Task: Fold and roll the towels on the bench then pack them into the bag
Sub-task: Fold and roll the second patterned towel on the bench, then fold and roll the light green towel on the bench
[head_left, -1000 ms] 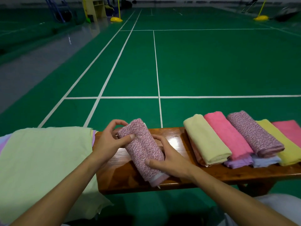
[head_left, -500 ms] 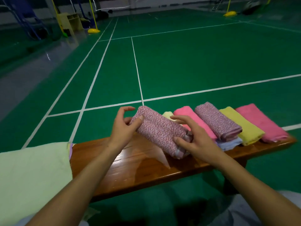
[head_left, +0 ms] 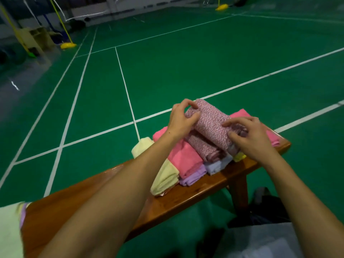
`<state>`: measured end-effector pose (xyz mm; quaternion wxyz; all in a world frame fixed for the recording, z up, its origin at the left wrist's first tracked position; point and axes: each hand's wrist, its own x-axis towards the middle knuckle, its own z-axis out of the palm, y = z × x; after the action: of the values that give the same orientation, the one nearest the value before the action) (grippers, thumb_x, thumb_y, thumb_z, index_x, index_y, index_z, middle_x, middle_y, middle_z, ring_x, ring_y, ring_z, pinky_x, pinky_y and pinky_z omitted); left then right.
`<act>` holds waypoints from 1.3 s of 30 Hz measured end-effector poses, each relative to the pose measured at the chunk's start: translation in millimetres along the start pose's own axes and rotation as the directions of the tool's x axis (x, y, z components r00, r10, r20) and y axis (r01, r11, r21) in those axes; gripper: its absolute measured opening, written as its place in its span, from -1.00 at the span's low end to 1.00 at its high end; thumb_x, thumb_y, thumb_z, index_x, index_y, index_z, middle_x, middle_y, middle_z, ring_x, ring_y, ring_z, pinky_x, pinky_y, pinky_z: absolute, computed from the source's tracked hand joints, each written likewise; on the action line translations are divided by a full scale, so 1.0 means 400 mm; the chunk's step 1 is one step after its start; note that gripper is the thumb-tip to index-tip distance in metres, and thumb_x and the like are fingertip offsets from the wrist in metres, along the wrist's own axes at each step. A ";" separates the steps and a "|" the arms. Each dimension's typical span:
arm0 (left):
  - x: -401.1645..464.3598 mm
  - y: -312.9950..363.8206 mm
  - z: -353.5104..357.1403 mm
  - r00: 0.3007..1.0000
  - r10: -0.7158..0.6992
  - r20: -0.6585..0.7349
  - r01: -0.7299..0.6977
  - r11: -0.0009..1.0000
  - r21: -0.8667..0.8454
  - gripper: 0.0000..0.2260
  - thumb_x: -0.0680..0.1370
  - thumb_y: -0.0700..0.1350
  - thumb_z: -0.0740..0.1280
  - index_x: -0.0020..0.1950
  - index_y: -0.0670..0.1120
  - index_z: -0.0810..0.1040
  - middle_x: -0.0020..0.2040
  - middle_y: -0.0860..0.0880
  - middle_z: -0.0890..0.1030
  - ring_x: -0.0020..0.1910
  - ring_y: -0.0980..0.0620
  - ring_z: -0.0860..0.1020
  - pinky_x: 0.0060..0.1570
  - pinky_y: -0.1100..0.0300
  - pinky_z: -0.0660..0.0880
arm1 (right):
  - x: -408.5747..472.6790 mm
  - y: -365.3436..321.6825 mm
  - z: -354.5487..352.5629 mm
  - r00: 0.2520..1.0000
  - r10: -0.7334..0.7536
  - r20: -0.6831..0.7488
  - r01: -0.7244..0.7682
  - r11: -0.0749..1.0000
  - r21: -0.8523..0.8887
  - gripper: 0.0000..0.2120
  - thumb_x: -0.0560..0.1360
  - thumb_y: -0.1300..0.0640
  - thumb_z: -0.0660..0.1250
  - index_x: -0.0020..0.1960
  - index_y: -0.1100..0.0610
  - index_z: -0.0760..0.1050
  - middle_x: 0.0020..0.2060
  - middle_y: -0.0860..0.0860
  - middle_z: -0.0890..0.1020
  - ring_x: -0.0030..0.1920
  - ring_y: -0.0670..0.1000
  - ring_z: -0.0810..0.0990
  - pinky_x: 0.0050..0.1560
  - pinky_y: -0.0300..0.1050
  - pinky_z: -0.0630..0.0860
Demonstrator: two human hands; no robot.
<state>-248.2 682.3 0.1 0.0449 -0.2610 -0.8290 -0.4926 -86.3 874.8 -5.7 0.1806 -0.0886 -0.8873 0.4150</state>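
Green court behind; both hands, left hand (head_left: 181,121) and right hand (head_left: 249,135), have carried the gripped roll (head_left: 212,121) across the table (head_left: 186,198) onto the stack (head_left: 186,159); packing remains.

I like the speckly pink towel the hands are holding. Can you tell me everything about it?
The speckled towel is soft-looking cloth, mottled pink and white, rolled into a fat tube. It lies tilted, held over the row of towels on the bench, just above another speckled one. The left hand grips its far end, and the right hand grips the near end, where a plain pale hem shows. Whether it rests on the towels below cannot be told.
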 end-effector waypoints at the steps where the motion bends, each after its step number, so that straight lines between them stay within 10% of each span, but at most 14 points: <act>1: 0.026 -0.003 0.034 1.000 -0.010 0.007 0.010 1.000 0.010 -0.85 0.47 0.13 0.42 0.03 0.23 0.60 0.17 -0.03 0.61 0.21 -0.02 0.57 0.28 -0.15 0.55 | 0.008 0.012 -0.005 0.999 0.034 -0.033 -0.034 0.999 -0.001 -0.72 0.55 0.17 0.46 0.16 -0.16 0.67 0.24 0.03 0.49 0.20 -0.14 0.38 0.14 -0.38 0.32; 8: 0.066 -0.031 0.208 0.986 -0.070 0.153 0.030 0.968 0.248 -0.84 0.63 0.01 0.40 0.17 0.03 0.62 0.21 -0.04 0.60 0.22 0.01 0.51 0.35 -0.07 0.46 | 0.051 0.114 0.039 0.956 0.279 -0.087 -0.287 0.951 -0.116 -0.73 0.62 0.05 0.40 0.32 -0.08 0.60 0.27 0.05 0.34 0.13 0.03 0.52 0.34 0.20 0.56; 15: 0.051 -0.003 0.208 0.950 -0.098 0.296 -0.063 0.869 0.491 -0.72 0.68 0.09 0.26 0.30 -0.04 0.53 0.26 -0.12 0.47 0.24 -0.09 0.42 0.30 -0.11 0.45 | 0.045 0.085 0.043 0.939 0.339 -0.051 -0.333 0.865 -0.375 -0.67 0.65 -0.09 0.32 0.40 -0.11 0.51 0.34 0.17 0.49 0.31 0.27 0.49 0.39 0.29 0.43; 25: -0.205 0.074 -0.169 0.973 0.121 0.197 -0.196 0.884 0.424 -0.92 0.59 0.06 0.33 0.00 0.09 0.58 -0.09 0.19 0.65 -0.12 0.14 0.61 -0.12 0.01 0.60 | -0.053 -0.168 0.106 0.984 -0.103 -0.143 0.076 0.980 -0.184 -0.88 0.60 0.01 0.36 0.11 -0.03 0.61 0.06 -0.05 0.57 -0.04 -0.03 0.64 -0.02 0.11 0.63; 39: -0.830 -0.192 -0.963 0.931 -0.362 -0.041 0.287 0.661 0.693 -0.83 0.63 0.20 0.31 -0.01 0.16 0.62 -0.13 0.27 0.63 -0.16 0.30 0.58 -0.19 0.23 0.51 | -0.317 -0.624 0.677 0.788 -0.472 0.395 0.524 0.852 -0.026 -0.90 0.59 -0.12 0.28 -0.01 -0.14 0.53 -0.14 -0.25 0.59 -0.13 -0.19 0.58 -0.11 -0.10 0.59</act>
<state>-69.7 200.6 25.6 0.0082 -0.0979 -0.9859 -0.1356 -78.4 485.4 -4.9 0.1050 0.2176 -0.9225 0.3011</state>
